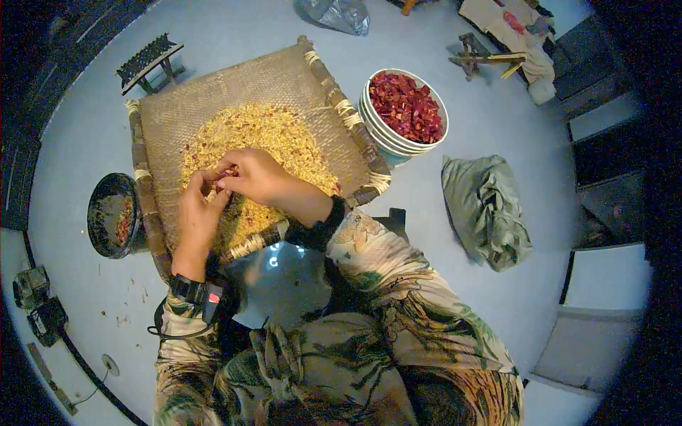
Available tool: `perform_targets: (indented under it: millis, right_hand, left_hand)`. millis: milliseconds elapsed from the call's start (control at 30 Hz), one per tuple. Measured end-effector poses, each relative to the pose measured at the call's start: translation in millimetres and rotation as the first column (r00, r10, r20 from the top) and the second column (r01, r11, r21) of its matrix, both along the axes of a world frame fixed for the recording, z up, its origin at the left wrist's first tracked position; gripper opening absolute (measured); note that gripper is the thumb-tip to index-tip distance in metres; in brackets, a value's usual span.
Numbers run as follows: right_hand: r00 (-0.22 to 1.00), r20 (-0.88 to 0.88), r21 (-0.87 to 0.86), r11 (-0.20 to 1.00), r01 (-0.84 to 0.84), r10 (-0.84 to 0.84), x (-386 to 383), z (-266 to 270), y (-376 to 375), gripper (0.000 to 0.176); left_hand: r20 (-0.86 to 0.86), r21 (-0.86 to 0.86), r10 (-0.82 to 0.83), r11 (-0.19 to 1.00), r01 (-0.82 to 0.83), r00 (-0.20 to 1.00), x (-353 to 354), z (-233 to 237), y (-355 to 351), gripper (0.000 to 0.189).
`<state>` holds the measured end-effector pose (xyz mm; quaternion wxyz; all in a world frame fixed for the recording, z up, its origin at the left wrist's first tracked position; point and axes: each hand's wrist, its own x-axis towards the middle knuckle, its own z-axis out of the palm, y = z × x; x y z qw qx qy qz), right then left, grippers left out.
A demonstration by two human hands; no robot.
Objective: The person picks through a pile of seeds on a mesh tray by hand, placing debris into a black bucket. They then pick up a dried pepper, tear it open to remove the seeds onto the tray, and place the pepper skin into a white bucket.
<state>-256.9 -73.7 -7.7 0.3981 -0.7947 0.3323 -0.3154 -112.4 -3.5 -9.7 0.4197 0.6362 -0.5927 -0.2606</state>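
Both of my hands meet over a woven tray [167, 113], their fingertips pinched together around a small dark-red piece of dried chili [228, 172]. My left hand [197, 221] comes in from the near side with its fingers closed on the piece. From the right, my right hand [259, 176] grips the same piece between thumb and fingers. A wide heap of yellow chili seeds [266, 128], dotted with red bits, covers the middle of the tray under my hands. The fingers partly hide the chili piece.
Right of the tray stands a white bucket [387, 150] filled with dried red chilies [405, 106]. A black bucket [96, 227] holding some red bits is at the left. Around these are a low stool [149, 64], a grey-green sack [486, 213] and a plastic bag [337, 14].
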Motion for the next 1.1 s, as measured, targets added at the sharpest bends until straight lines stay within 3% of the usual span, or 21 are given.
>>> perform_targets:
  millis: [133,200,300,433,500,533,633,833,900,1000,1100]
  right_hand:
    - [0.982,0.174,0.091,0.994,0.052,-0.067,-4.5,0.0,11.6,0.017]
    - [0.98,0.178,0.133,0.989,0.065,-0.088,-6.7,-3.6,13.2,0.017]
    - [0.973,0.207,0.13,0.989,0.074,-0.1,-8.3,-8.2,10.1,0.018]
    - [0.945,0.306,0.175,0.983,0.062,-0.114,-6.3,-10.8,7.7,0.018]
    - [0.956,0.276,0.121,0.99,0.071,-0.102,-5.6,-9.9,4.6,0.019]
    - [0.961,0.259,0.093,0.993,0.075,-0.097,-6.9,-9.2,3.3,0.019]
    - [0.987,0.106,0.068,0.991,0.115,-0.122,-9.2,1.7,3.4,0.019]
    - [0.975,0.081,-0.164,0.962,0.216,-0.205,-5.2,-1.7,4.3,0.019]
    - [0.964,0.099,-0.123,0.958,0.259,-0.248,-5.4,-0.2,3.2,0.021]
    - [0.956,0.092,-0.062,0.957,0.283,-0.277,-8.2,6.0,1.6,0.024]
    - [0.96,0.068,-0.038,0.961,0.273,-0.271,-9.1,6.9,1.2,0.027]
  left_hand:
    - [0.023,-0.059,-0.061,0.996,0.063,0.998,-1.0,-3.2,1.7,0.026]
    - [0.057,-0.037,-0.085,0.996,0.087,0.995,-2.0,-5.7,0.5,0.025]
    - [0.001,-0.09,-0.095,0.991,0.095,0.995,-6.0,-9.7,-4.8,0.022]
    - [-0.097,-0.021,-0.025,1.0,0.024,0.995,-5.2,-6.5,-8.4,0.018]
    - [-0.113,0.024,0.011,1.0,-0.009,0.994,-6.2,4.5,-9.3,0.016]
    - [0.011,-0.002,0.027,1.0,-0.027,1.0,-7.1,9.9,-10.2,0.013]
    - [-0.054,-0.025,0.026,0.999,-0.028,0.998,-6.9,2.6,-12.9,0.011]
    - [-0.091,-0.021,-0.012,1.0,0.01,0.996,-0.8,-10.6,-16.0,0.019]
    - [-0.032,-0.095,-0.037,0.995,0.034,0.999,-1.5,-10.5,-15.2,0.024]
    - [0.051,-0.023,-0.004,1.0,0.006,0.999,-5.0,-9.6,-12.7,0.031]
    - [-0.058,-0.024,-0.023,0.999,0.021,0.998,-8.4,-5.9,-10.1,0.031]
